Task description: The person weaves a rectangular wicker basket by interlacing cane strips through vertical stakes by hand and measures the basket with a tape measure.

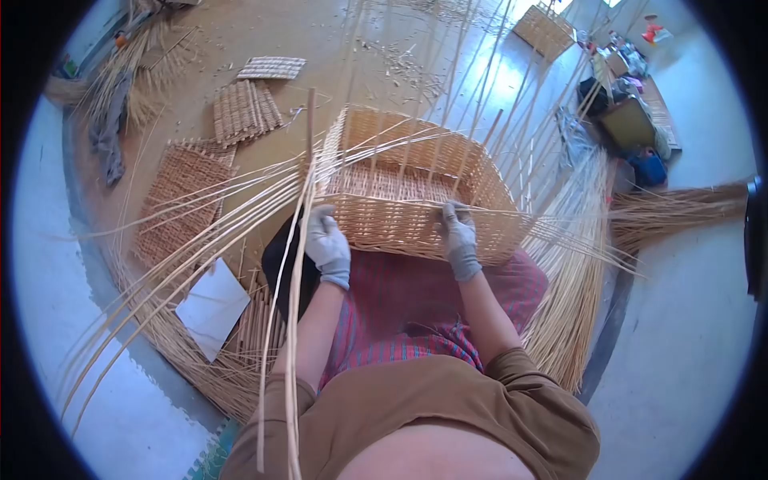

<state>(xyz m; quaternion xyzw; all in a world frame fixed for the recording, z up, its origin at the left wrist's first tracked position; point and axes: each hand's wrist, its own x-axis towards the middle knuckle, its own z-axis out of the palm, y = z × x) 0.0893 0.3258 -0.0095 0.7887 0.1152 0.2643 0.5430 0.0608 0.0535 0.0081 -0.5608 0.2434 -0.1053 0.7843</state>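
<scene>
A half-woven wicker basket (392, 224) rests across my lap on a red and blue striped cloth (400, 300). Tall upright stakes and long loose canes (240, 196) stick out of its sides, many sweeping to the left. My left hand (326, 242), in a grey-white glove, is closed at the near left corner of the basket. Farther right, my gloved right hand (458, 232) grips the near rim, with its fingertips at the top edge. Whether either hand also pinches a single cane is too small to tell.
Woven panels (188, 192) lie on the floor at the left, near a white sheet (213, 308). Long cane bundles (572, 296) spread at my right. Bags and a blue container (646, 168) stand along the right wall. Offcuts (408, 68) litter the floor ahead.
</scene>
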